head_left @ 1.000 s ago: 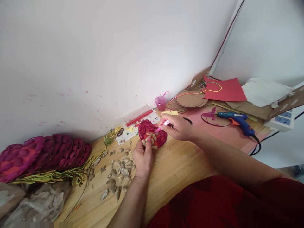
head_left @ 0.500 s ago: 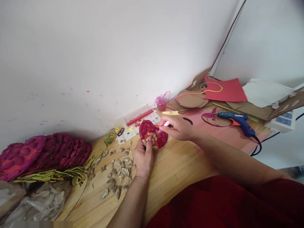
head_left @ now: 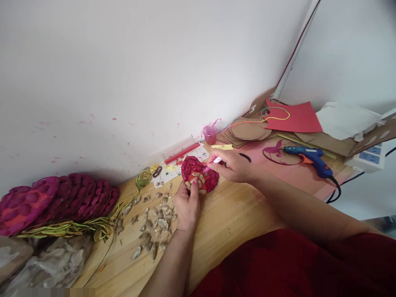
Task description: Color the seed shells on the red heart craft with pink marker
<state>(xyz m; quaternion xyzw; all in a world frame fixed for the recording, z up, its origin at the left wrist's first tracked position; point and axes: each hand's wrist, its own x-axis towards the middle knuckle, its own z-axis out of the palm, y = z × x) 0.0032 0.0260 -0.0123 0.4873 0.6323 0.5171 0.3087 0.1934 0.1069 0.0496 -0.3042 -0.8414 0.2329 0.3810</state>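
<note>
My left hand (head_left: 188, 203) is closed on the lower left rim of a red disc covered in peanut shells (head_left: 210, 181). Most of its shells are painted magenta; those near my left thumb are still tan. In my right hand (head_left: 233, 166), a slim paintbrush (head_left: 218, 160) with a white handle is pinched, its magenta tip at the disc's upper right part. The bristles are too small to make out clearly. Loose peanut shells (head_left: 163, 223) lie scattered on the wooden table, left of my left hand. Behind the disc stands a small clear cup of magenta paint (head_left: 210, 134).
At left, a row of finished-looking magenta discs (head_left: 62, 196) leans beside green cords (head_left: 71, 229) and a plastic bag (head_left: 52, 264). Cardboard circles (head_left: 247, 130), red paper (head_left: 293, 117), a blue glue gun (head_left: 314, 156) and a power strip (head_left: 369, 159) are on the right.
Both hands stay nearly in place on the disc and brush. The right hand and brush shift only very slightly; nothing is picked up or let go.
</note>
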